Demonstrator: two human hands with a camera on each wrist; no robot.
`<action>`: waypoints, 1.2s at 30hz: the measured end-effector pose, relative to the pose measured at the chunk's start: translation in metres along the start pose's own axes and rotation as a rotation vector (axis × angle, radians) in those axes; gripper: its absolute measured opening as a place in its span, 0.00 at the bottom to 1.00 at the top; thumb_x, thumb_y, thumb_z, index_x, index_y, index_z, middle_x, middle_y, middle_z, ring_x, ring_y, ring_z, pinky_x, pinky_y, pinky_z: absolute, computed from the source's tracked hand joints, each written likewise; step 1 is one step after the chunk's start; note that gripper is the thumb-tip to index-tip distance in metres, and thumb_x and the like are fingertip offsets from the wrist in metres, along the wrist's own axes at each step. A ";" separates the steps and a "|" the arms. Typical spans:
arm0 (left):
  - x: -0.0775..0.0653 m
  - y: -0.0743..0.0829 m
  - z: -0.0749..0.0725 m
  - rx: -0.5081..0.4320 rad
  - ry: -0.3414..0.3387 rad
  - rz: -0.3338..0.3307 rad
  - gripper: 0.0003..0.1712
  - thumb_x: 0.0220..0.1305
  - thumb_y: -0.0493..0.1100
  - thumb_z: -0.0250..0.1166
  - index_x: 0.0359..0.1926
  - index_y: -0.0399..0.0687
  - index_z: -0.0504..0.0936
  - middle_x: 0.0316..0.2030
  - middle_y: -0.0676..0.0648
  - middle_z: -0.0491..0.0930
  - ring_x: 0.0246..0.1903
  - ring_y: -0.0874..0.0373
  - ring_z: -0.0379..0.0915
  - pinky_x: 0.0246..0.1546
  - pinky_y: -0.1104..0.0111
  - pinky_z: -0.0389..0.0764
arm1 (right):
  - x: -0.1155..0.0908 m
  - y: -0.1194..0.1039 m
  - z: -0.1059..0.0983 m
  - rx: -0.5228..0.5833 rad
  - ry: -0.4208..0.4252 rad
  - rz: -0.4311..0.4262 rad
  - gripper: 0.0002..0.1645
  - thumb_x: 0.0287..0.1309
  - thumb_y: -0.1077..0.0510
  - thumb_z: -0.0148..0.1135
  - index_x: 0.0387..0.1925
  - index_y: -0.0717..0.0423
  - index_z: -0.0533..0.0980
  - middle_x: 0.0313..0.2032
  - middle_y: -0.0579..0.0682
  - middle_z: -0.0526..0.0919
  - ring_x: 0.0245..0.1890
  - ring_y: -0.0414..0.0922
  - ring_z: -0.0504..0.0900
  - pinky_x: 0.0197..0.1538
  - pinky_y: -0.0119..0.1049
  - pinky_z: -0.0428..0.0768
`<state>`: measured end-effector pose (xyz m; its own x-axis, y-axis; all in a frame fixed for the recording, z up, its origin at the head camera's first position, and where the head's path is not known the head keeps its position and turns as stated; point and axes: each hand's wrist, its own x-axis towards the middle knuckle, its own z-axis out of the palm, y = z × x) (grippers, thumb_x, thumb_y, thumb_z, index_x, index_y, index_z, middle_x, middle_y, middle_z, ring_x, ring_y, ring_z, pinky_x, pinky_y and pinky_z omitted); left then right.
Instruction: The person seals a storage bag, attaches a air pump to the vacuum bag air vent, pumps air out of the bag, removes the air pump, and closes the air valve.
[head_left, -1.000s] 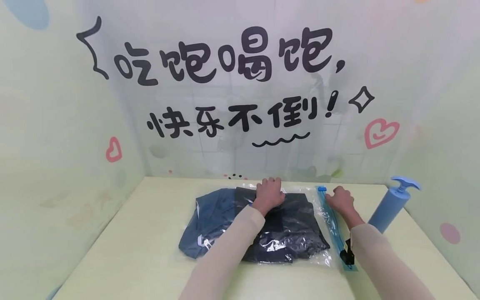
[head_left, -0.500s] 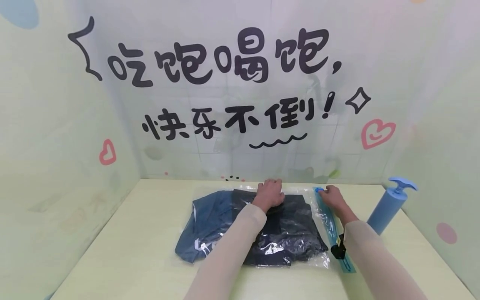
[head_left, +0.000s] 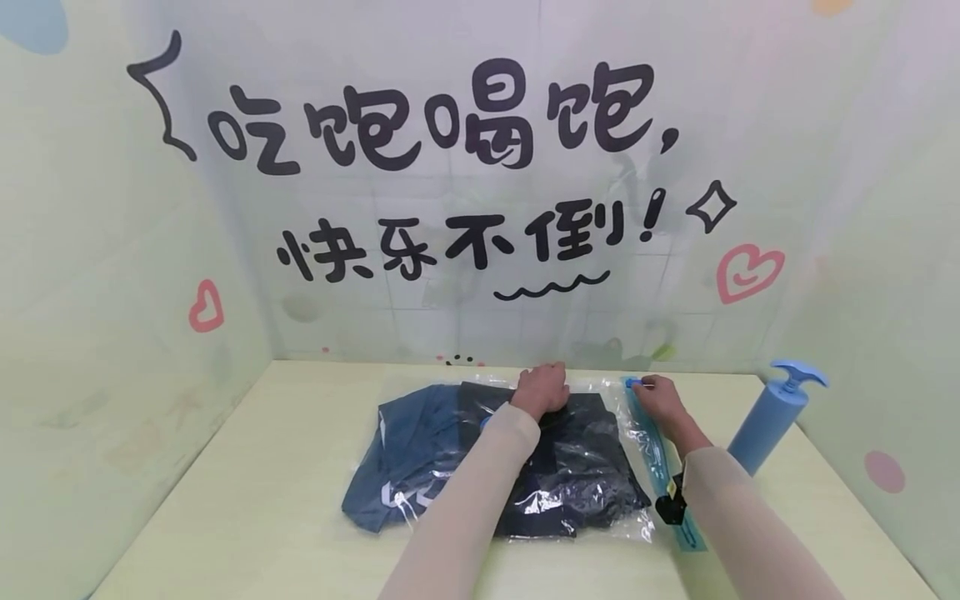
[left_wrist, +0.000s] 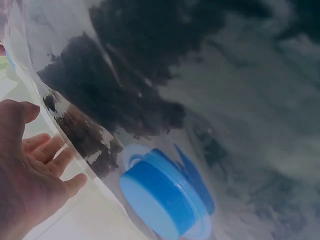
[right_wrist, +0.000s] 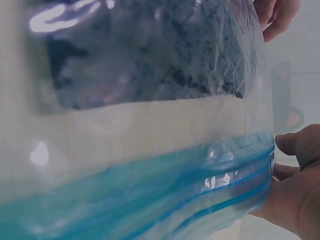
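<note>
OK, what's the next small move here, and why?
Probably draw the slider along the teal strip toward its near end: it sits at the far end with the right hand at it, while the left hand, by the far edge of the bag, could perhaps steady it.

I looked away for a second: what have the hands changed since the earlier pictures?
The right hand has moved left to the blue slider at the clear bag's far corner and now seems to pinch it. The left hand stays on the bag, and the blue pump is where it was.
</note>
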<state>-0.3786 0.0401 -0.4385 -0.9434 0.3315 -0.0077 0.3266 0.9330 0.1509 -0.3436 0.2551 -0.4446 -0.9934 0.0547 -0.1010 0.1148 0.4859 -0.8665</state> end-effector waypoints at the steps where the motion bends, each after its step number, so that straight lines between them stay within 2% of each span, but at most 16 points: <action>1: 0.002 -0.001 0.001 0.006 -0.008 0.001 0.18 0.78 0.49 0.54 0.60 0.47 0.77 0.56 0.46 0.80 0.56 0.50 0.76 0.55 0.53 0.74 | 0.000 0.000 0.001 -0.002 0.002 -0.002 0.33 0.77 0.61 0.42 0.68 0.87 0.51 0.65 0.83 0.57 0.66 0.75 0.61 0.65 0.64 0.63; 6: 0.011 -0.004 0.007 0.038 -0.027 -0.017 0.10 0.78 0.47 0.55 0.46 0.50 0.82 0.44 0.48 0.82 0.45 0.50 0.79 0.47 0.53 0.78 | 0.001 0.001 0.002 -0.019 0.009 -0.011 0.33 0.77 0.61 0.43 0.67 0.87 0.52 0.64 0.83 0.59 0.65 0.74 0.62 0.65 0.64 0.64; 9: 0.012 -0.005 0.007 0.049 -0.020 -0.019 0.11 0.77 0.46 0.57 0.37 0.52 0.82 0.36 0.50 0.82 0.38 0.51 0.80 0.44 0.54 0.78 | 0.001 0.003 0.002 -0.019 0.009 -0.007 0.33 0.77 0.61 0.43 0.67 0.87 0.52 0.64 0.83 0.59 0.64 0.75 0.63 0.64 0.65 0.65; 13: 0.009 -0.003 0.003 0.048 -0.008 -0.014 0.12 0.76 0.46 0.58 0.33 0.53 0.81 0.33 0.50 0.82 0.36 0.51 0.80 0.45 0.53 0.78 | 0.003 0.003 0.003 -0.019 0.005 -0.005 0.33 0.77 0.61 0.42 0.68 0.86 0.51 0.64 0.83 0.60 0.63 0.75 0.65 0.63 0.65 0.67; 18: 0.006 0.000 -0.001 0.027 0.007 -0.010 0.13 0.77 0.49 0.58 0.33 0.53 0.81 0.32 0.50 0.82 0.34 0.50 0.80 0.48 0.51 0.77 | 0.004 0.004 0.004 -0.033 0.040 -0.016 0.32 0.76 0.60 0.44 0.68 0.84 0.55 0.60 0.82 0.64 0.58 0.71 0.71 0.59 0.62 0.72; 22: 0.009 0.003 0.000 -0.013 0.002 0.000 0.15 0.77 0.51 0.58 0.34 0.53 0.82 0.30 0.51 0.82 0.33 0.51 0.80 0.48 0.52 0.76 | 0.003 0.004 0.004 -0.011 0.116 -0.035 0.26 0.75 0.61 0.45 0.61 0.82 0.61 0.51 0.75 0.70 0.48 0.63 0.74 0.49 0.54 0.76; 26: 0.011 0.010 0.000 -0.095 -0.002 0.008 0.14 0.77 0.52 0.58 0.45 0.52 0.86 0.41 0.52 0.85 0.40 0.52 0.81 0.47 0.54 0.77 | 0.003 0.003 0.005 0.001 0.165 -0.061 0.19 0.76 0.62 0.47 0.54 0.79 0.66 0.45 0.70 0.72 0.43 0.59 0.74 0.42 0.45 0.75; 29: 0.011 0.017 -0.003 -0.161 0.005 0.018 0.16 0.77 0.52 0.58 0.55 0.52 0.84 0.50 0.51 0.83 0.46 0.53 0.81 0.46 0.57 0.79 | 0.004 0.002 0.007 0.000 0.173 -0.087 0.17 0.76 0.62 0.48 0.50 0.78 0.69 0.45 0.69 0.74 0.43 0.58 0.74 0.41 0.42 0.75; 36: 0.009 0.028 -0.005 -0.212 0.003 0.023 0.17 0.78 0.52 0.57 0.58 0.53 0.82 0.54 0.52 0.82 0.50 0.54 0.80 0.49 0.57 0.78 | 0.004 0.000 0.011 0.054 0.153 -0.087 0.16 0.78 0.59 0.46 0.48 0.73 0.70 0.47 0.68 0.78 0.42 0.54 0.79 0.38 0.39 0.74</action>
<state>-0.3780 0.0679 -0.4291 -0.9360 0.3519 0.0015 0.3294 0.8745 0.3560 -0.3474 0.2456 -0.4503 -0.9878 0.1486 0.0474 0.0244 0.4472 -0.8941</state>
